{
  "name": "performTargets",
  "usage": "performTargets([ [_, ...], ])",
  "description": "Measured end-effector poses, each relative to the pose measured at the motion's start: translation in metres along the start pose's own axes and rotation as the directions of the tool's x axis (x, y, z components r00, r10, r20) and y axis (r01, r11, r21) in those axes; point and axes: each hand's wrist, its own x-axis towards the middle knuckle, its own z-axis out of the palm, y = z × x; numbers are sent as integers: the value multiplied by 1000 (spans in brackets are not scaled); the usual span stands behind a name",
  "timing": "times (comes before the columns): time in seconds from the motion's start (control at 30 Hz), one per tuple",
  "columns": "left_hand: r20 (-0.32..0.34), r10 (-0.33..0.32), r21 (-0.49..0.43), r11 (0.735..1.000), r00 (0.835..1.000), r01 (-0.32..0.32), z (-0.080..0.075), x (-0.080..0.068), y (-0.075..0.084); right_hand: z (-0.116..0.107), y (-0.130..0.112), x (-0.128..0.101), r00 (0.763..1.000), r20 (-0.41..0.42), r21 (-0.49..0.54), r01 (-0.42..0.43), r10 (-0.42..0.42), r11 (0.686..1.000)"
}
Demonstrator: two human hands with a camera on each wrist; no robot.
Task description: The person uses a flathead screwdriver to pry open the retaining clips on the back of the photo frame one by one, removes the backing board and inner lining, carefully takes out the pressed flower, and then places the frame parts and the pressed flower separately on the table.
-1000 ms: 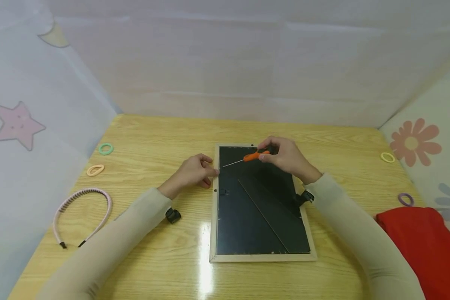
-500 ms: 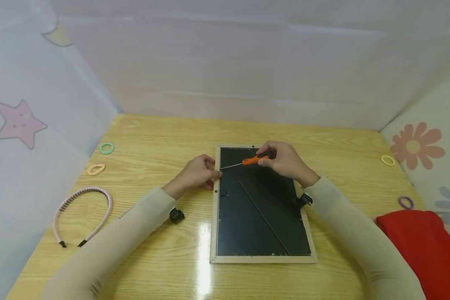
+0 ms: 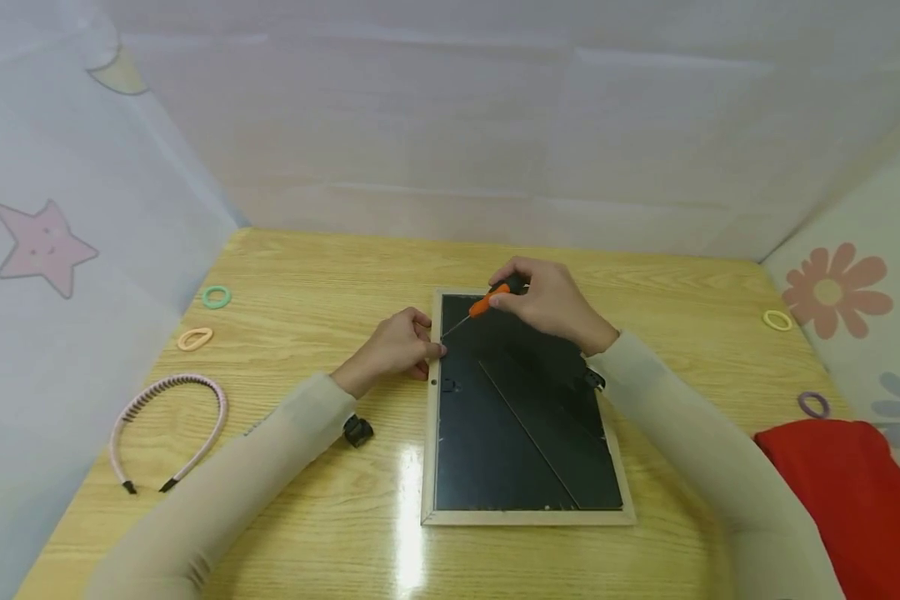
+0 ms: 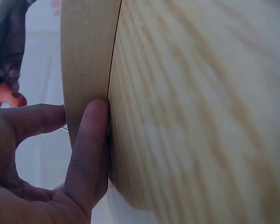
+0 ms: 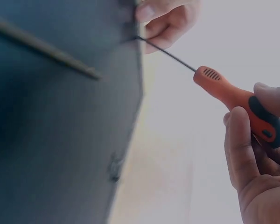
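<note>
Frame is lying flat on the wooden table, a bit right of middle, its black panel facing up. Left hand is pinching the frame's left rail towards the far corner: thumb is resting on top, other fingers are bracing the outer side. Right hand is grasping an orange-and-black screwdriver by the handle, thumb and fingers curling round it above the panel's far end. Shaft is slanting down and left, tip sitting at the seam of panel and left rail, just beside the left thumb; exact contact is showing too small to tell. A slanting brown edge is crossing the panel; 1 small dark fitting is sitting by the left rail, nearer the person than the tip.

Both arms are wearing pale sleeves, each with a black device at the cuff. Table's left side is holding a pink headband, 1 peach ring and 1 green ring. Right side is holding 1 yellow ring, 1 purple ring and a red cloth. Pale walls are standing behind and on both sides, left showing a pink star, right showing a red flower.
</note>
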Motion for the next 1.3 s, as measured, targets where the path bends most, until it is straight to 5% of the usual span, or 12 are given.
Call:
performTargets([
  [0.3, -5, 9, 26, 1000, 1000, -9, 2, -2, 1, 15, -43, 19, 985, 13, -51, 172, -171, 984],
  [0.6, -2, 15, 48, 999, 1000, -15, 5, 1, 2, 22, -60, 22, 973, 50, -85, 229, -225, 970],
  [0.9, 6, 15, 43, 999, 1000, -15, 7, 1, 4, -7, -45, 16, 991, 16, -126, 131, -131, 983],
  [1.1, 9, 22, 50, 999, 1000, -22, 6, -2, 2, -28, -16, 7, 999, -38, 31, -11, 12, 999],
  [1.3, 21, 6, 31, 1000, 1000, -6, 1, -5, -3, -37, 19, -9, 994, -66, 201, -76, 91, 977],
])
